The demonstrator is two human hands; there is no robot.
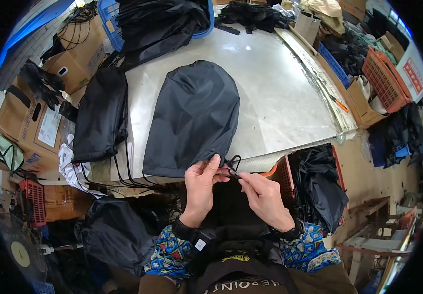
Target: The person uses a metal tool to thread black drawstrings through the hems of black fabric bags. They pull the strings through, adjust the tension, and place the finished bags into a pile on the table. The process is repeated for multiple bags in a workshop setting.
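Note:
A black fabric bag (194, 112) lies flat on the pale table (275, 93), its rounded end pointing away from me. My left hand (202, 186) pinches the bag's near right corner between thumb and fingers. Just to the right, my right hand (266, 197) is closed with its fingertips on a thin black cord (236, 160), which loops up beside that corner. The fingertips of both hands nearly meet there, and the exact point where cord and corner join is too small to make out.
Black bags (103, 110) with hanging cords lie on the table's left side. A blue basket (107, 22) heaped with black fabric stands at the back left. Cardboard boxes (30, 125) line the left. Below the table's right edge, a red crate (285, 176) holds more black fabric.

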